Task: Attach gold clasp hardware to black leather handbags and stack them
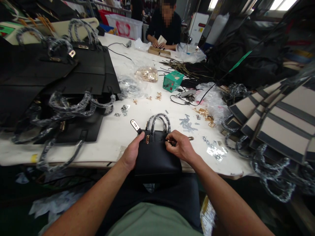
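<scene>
A small black handbag (157,159) rests at the table's front edge, its wrapped handles (161,120) standing up. My left hand (131,152) grips the bag's left side, thumb near the top corner. Beside that thumb a strap with a gold plate (135,125) sticks up to the left. One gold fitting (147,139) sits on the bag's front, left of centre. My right hand (180,146) pinches a small gold piece (171,142) at the bag's upper right. Another gold-tipped strap end (190,138) shows just beyond my right hand.
Black bags (83,72) are piled at left, beige-and-grey bags (280,118) at right. Metal plates (188,124), gold fittings (158,96) and a green box (173,81) lie on the white table (115,131). Across it sits a person (166,26) near small cardboard boxes (154,50).
</scene>
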### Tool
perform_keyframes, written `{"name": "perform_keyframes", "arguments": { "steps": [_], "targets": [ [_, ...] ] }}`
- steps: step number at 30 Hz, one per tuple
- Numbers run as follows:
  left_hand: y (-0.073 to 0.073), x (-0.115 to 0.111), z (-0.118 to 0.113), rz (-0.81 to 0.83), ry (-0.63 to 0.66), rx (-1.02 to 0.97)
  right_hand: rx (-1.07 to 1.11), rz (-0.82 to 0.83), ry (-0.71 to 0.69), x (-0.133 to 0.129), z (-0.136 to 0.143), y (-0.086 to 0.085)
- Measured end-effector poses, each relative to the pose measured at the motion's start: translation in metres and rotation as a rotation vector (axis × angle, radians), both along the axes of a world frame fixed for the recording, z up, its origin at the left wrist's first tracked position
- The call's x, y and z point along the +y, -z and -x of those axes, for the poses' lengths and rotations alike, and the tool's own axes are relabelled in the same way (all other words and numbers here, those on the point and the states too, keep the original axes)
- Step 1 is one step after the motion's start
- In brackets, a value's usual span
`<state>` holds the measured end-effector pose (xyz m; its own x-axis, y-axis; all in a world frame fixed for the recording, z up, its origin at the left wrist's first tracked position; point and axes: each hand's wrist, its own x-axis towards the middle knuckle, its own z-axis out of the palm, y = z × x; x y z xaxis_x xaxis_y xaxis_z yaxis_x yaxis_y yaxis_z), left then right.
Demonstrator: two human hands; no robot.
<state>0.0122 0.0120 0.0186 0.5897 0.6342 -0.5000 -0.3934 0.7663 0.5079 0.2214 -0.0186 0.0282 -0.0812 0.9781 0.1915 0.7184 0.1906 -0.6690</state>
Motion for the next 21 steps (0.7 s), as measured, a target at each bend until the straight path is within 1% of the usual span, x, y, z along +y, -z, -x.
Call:
{"name": "perform_keyframes", "arguments": {
  "steps": [6, 10, 12, 17, 21],
  "targets": [
    [0.004, 0.003, 0.001, 0.005, -0.038, -0.022, 0.094, 0.023, -0.03, 0.001, -0.006, -0.002],
    [0.006, 0.005, 0.002, 0.024, -0.071, -0.033, 0.225, 0.115, 0.04, 0.002, -0.016, -0.003],
    [0.005, 0.006, 0.001, 0.032, -0.086, -0.026, 0.264, 0.137, 0.047, 0.002, -0.019, -0.002],
    [0.002, 0.006, -0.001, 0.023, -0.104, -0.012, 0.258, 0.114, -0.028, 0.004, -0.022, -0.004],
    [0.002, 0.006, -0.001, 0.043, -0.114, -0.03, 0.229, 0.149, -0.094, 0.004, -0.022, -0.01]
  ]
}}
